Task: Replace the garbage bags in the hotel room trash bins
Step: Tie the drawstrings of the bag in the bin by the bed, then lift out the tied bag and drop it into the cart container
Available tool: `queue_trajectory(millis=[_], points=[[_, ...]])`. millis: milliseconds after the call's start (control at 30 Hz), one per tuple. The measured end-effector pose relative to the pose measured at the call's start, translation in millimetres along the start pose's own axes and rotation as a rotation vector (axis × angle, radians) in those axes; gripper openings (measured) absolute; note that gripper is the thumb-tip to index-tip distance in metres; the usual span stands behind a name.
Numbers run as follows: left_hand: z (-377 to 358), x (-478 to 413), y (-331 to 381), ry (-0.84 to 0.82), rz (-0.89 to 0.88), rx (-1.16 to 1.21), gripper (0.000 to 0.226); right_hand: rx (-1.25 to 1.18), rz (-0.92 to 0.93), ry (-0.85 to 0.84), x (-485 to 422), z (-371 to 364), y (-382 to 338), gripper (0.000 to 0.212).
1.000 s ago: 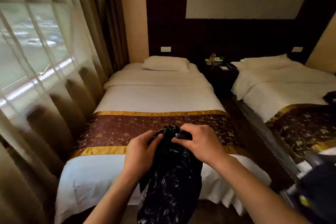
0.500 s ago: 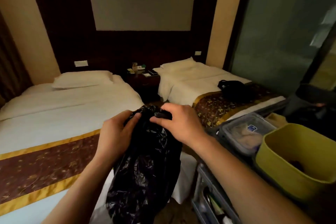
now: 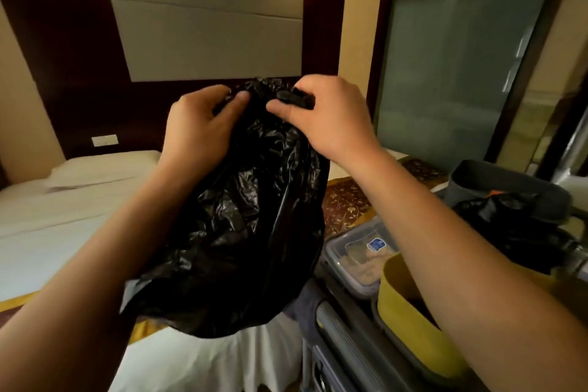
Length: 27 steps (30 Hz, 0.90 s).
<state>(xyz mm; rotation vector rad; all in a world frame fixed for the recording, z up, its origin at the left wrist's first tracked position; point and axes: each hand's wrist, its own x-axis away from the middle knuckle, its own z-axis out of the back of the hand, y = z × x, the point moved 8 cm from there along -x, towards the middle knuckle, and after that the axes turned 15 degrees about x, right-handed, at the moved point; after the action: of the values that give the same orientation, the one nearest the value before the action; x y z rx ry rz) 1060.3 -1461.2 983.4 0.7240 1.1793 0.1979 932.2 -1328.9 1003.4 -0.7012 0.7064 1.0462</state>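
Up at chest height, we hold the black garbage bag (image 3: 245, 219) by its gathered top, left hand (image 3: 199, 130) and right hand (image 3: 331, 119) both pinching the plastic, above the bed (image 3: 57, 232) beside the yellow bin (image 3: 410, 325).

hands (image 3: 203, 127) bare | forearms bare | no sleeves, rings or watch visible

Hotel guest room. Bed (image 3: 47, 232) with white linen and white pillow (image 3: 105, 169); second bed carries a patterned brown-and-gold runner (image 3: 346, 204). Dark wood wall panelling with padded headboard panel (image 3: 206, 25). Frosted glass partition (image 3: 445, 67) in dark frame. Housekeeping cart (image 3: 350, 356) alongside, holding yellow bin (image 3: 410, 325) and lidded plastic box (image 3: 356, 254).
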Motion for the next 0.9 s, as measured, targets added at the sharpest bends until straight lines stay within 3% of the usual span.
queue_trajectory(millis=[400, 667, 900], points=[[-155, -51, 35, -0.179, -0.078, 0.281, 0.04, 0.231, -0.158, 0.093, -18, 77, 123, 0.045], [-267, -42, 40, -0.339, -0.1, 0.482, 0.044, 0.42, -0.326, 0.072, 5, 109, 201, 0.046], [-363, -12, 20, -0.514, 0.004, 0.513, 0.044, 0.482, -0.445, -0.027, 45, 104, 280, 0.04]])
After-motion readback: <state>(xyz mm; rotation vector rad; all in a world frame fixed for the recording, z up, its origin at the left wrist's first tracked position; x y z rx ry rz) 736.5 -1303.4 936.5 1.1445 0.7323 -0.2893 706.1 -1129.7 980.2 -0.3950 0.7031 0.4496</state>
